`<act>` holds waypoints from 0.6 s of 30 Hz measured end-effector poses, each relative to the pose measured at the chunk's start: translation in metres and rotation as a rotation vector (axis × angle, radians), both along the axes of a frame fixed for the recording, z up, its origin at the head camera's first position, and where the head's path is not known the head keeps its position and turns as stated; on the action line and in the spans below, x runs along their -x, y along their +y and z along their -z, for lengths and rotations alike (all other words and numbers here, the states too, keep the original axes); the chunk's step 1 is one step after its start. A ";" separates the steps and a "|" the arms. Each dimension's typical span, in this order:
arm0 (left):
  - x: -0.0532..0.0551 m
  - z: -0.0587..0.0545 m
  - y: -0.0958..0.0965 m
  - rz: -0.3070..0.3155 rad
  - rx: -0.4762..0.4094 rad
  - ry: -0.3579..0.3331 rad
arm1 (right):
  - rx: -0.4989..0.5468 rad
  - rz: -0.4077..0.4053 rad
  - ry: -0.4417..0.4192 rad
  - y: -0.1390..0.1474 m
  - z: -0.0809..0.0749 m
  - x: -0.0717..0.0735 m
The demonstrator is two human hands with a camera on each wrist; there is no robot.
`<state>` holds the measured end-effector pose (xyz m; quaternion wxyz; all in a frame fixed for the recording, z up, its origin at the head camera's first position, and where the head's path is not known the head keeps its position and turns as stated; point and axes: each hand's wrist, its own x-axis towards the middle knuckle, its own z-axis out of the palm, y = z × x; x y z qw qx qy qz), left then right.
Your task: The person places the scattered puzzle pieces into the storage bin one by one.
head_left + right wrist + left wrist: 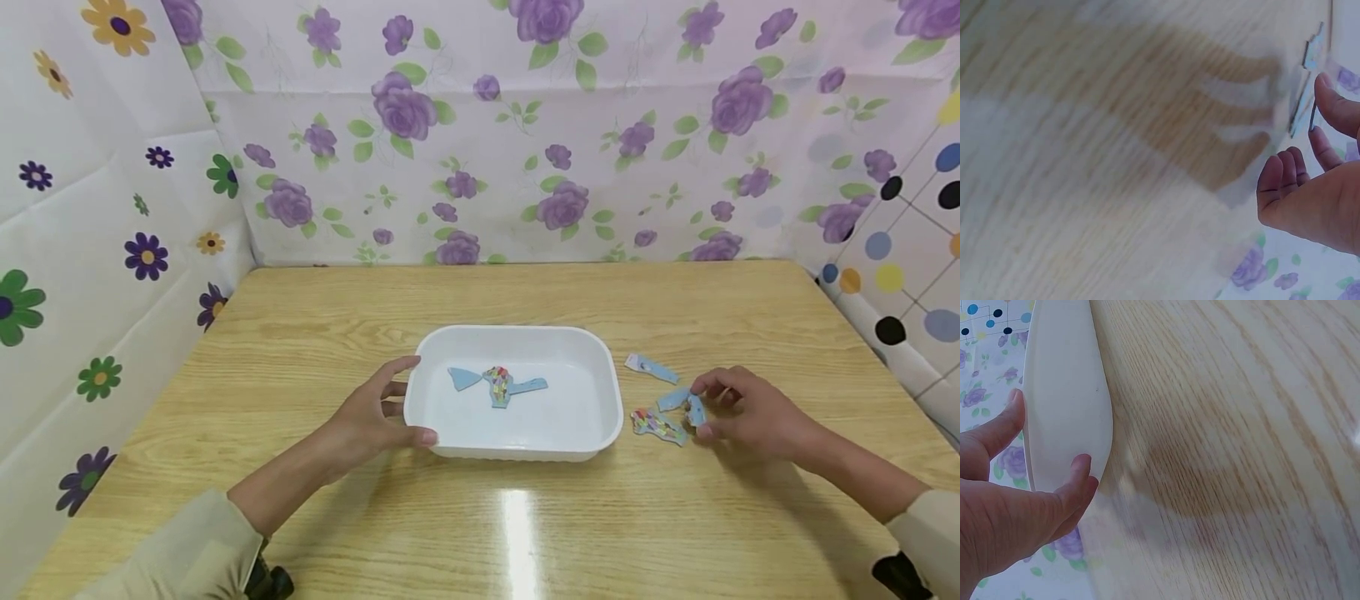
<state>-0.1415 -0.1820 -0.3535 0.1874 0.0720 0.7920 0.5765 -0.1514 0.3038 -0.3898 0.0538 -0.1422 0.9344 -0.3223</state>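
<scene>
My left hand [372, 412] holds the left end of a white plastic tray [517, 336]; its thumb lies on the rim at the near corner and its fingers are against the outer wall. Inside the tray lie a blue triangular puzzle piece [464, 379], a multicoloured piece [498, 387] and a narrow blue piece [529, 386]. To the tray's right, my right hand [753, 414] pinches a light-blue puzzle piece [697, 411] between thumb and index finger. In the right wrist view that piece [1314, 115] shows edge-on, near the table surface.
Beside the pinched piece lie another blue piece [672, 400], a multicoloured piece [658, 426] and a blue strip with a pale end [654, 367]. The wooden table [337, 308] meets a flower-patterned sheet [480, 167] at the back, with patterned sheets on both sides.
</scene>
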 end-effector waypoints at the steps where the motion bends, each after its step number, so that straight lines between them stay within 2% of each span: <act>1: 0.000 0.000 0.000 0.001 0.001 -0.001 | 0.005 0.004 -0.006 0.000 -0.001 0.000; 9: 0.000 -0.001 0.001 0.001 0.009 -0.005 | 0.071 0.019 -0.068 0.000 -0.012 0.001; 14: 0.001 -0.001 0.001 -0.006 0.015 -0.008 | 0.147 0.006 -0.111 -0.002 -0.028 0.006; 18: 0.001 -0.001 0.000 -0.004 0.012 -0.004 | 0.156 0.008 -0.116 -0.005 -0.042 0.012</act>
